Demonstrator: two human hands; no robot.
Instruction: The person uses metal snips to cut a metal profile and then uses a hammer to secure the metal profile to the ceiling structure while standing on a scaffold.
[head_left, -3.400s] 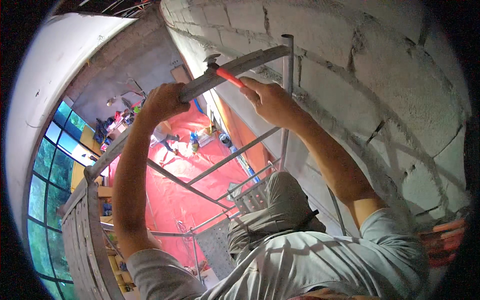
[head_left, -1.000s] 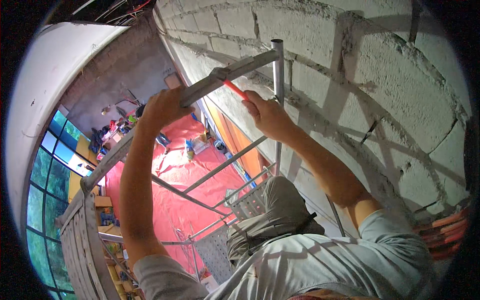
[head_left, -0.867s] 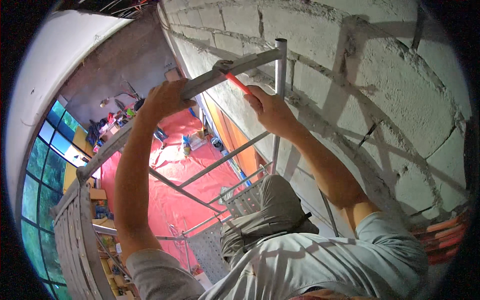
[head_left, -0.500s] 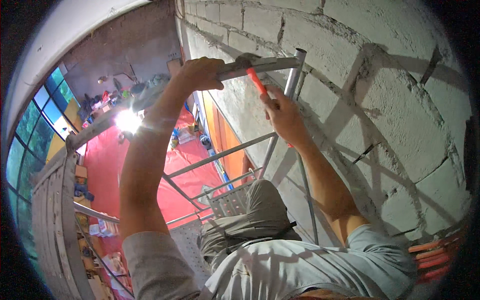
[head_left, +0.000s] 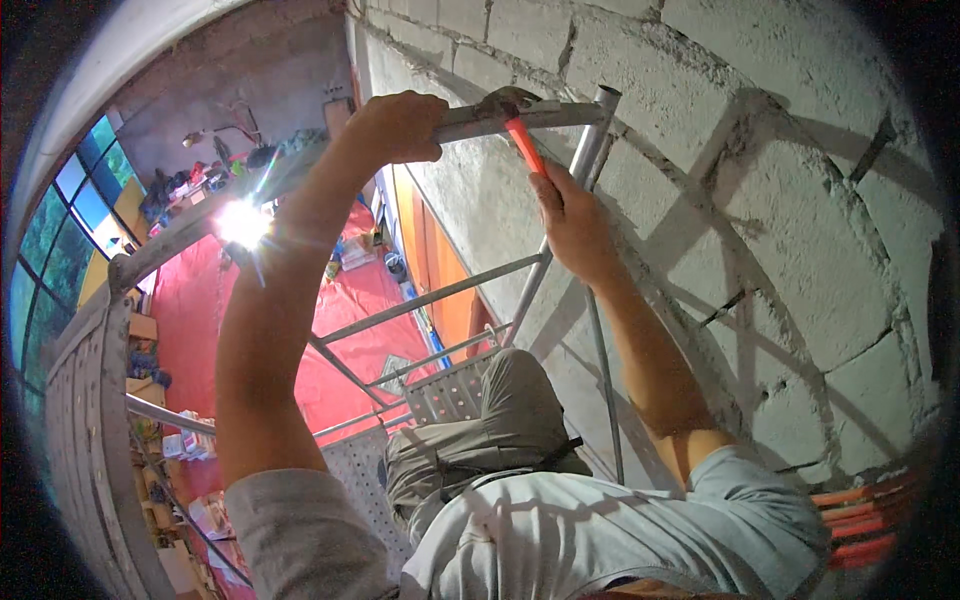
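My right hand (head_left: 577, 226) grips the orange handle of a hammer (head_left: 527, 148). The hammer's dark head sits at the upper metal rail (head_left: 560, 116) of a scaffold frame, left of the upright post (head_left: 590, 145); whether it touches the rail I cannot tell. A short way left of the head, my left hand (head_left: 400, 127) is closed over the same rail, fingers wrapped round it. Both my arms reach up and forward. Part of the rail is hidden behind my left forearm.
A rough block wall (head_left: 800, 240) rises close on the right. Below are scaffold crossbars (head_left: 430, 297) and a perforated metal platform (head_left: 360, 480) under me. On the left stands a slatted metal plank (head_left: 85, 430). A bright lamp (head_left: 243, 224) shines over the red floor covering (head_left: 185, 330).
The hammer and my right hand have shifted slightly up and right. The whole view has tilted a little. My left hand keeps its hold on the rail.
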